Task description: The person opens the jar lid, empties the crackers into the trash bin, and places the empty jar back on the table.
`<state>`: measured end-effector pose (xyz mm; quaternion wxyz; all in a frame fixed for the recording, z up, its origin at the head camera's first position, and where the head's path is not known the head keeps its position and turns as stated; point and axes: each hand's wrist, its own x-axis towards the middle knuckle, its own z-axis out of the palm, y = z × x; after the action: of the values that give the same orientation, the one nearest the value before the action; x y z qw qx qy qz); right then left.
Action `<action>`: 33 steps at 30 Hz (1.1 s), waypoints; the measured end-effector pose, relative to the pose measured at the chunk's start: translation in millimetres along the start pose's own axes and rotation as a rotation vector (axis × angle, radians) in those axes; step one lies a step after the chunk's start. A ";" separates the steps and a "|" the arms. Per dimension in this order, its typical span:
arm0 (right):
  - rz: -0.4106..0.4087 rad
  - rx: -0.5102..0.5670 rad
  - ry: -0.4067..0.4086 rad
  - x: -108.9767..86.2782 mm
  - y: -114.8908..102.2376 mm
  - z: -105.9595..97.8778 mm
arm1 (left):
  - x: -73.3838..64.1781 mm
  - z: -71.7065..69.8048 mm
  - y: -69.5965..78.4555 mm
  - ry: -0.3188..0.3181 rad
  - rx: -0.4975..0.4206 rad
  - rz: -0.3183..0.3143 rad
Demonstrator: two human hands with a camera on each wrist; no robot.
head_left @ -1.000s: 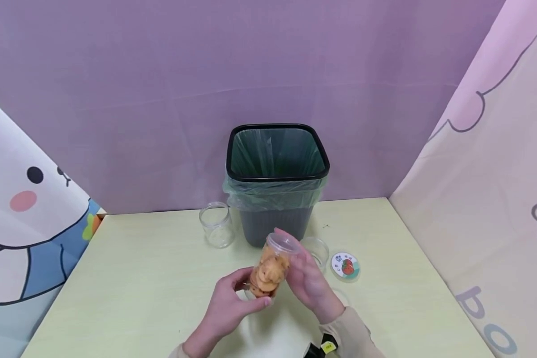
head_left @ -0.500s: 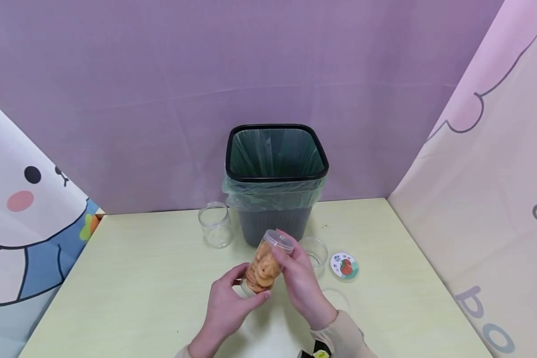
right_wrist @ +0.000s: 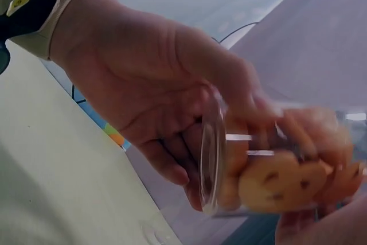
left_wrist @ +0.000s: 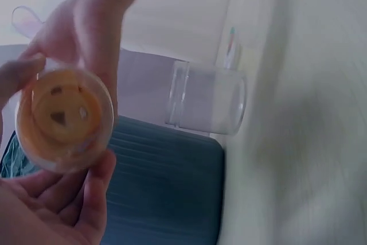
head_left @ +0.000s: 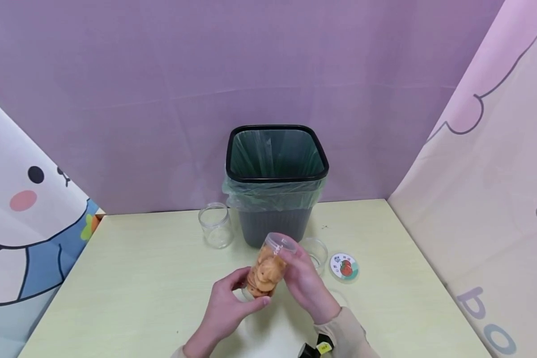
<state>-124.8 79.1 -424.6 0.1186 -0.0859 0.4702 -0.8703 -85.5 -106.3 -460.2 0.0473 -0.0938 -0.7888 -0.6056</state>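
Observation:
A clear plastic jar of orange face-shaped crackers (head_left: 265,273) is held tilted above the table, its top leaning away to the right. My left hand (head_left: 225,303) grips the lower part, thumb on the near side and fingers behind. Around the upper end curls my right hand (head_left: 309,283), its thumb against the jar wall in the right wrist view. In the left wrist view the jar's round base (left_wrist: 66,119) faces the camera, with crackers visible through it. Whether the top is covered I cannot tell.
Behind the hands stands a grey bin (head_left: 273,219) with a green liner. An empty clear jar (head_left: 216,226) is at its left. To the right are another clear container (head_left: 319,248), partly hidden, and a round lid (head_left: 344,267) with a tomato picture. Printed cloths enclose the table.
The right thumb has come round onto the jar's upper wall. The jar rose and tilted slightly, then came back down a little. Things on the table have not moved.

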 end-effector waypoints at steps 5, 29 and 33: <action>0.025 0.073 -0.176 0.8 -2.3 -8.9 | 0.4 -3.7 0.9 -0.090 -0.082 -0.005; -0.043 -0.040 0.066 -2.0 4.9 4.7 | -1.8 -1.8 -0.5 0.066 0.185 0.118; -0.066 -0.002 -0.121 -3.2 1.3 -2.5 | -0.5 -9.8 -0.2 -0.120 -0.012 0.036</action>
<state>-122.2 81.4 -427.1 0.1178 -0.1541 0.4598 -0.8666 -85.4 -115.8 -457.9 0.0105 -0.1444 -0.7847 -0.6028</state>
